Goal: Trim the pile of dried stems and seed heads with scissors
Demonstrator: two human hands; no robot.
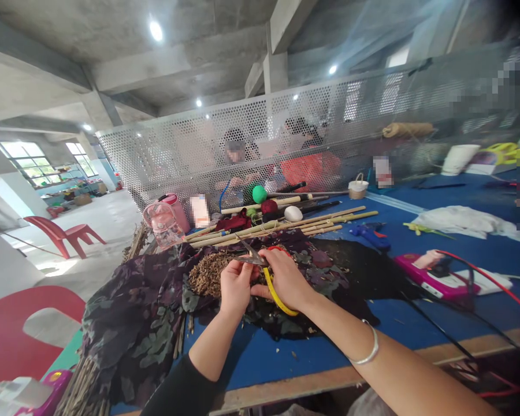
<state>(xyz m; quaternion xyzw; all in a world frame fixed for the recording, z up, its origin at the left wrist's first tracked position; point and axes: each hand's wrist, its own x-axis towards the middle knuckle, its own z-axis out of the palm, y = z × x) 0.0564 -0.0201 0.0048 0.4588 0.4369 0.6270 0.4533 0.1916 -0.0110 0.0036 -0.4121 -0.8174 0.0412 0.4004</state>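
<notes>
My right hand [288,280] is closed around a pair of scissors [277,294] with red and yellow handles. The blades are parted and point up and to the left. Right by the blades, my left hand [235,286] is closed in a pinch, and whatever its fingers hold is too small to make out. Beneath both hands lies a heap of brown dried plant bits [205,274]. It rests on a dark floral cloth [143,312] spread over the blue table [260,364].
Behind the heap lie bamboo sticks [225,236], a green ball [259,193] and a white ball [293,214]. A pink bag [164,222] stands at left. Right are a blue tool [370,234] and a magenta power strip [437,277] with cords. People sit behind a perforated screen [177,156].
</notes>
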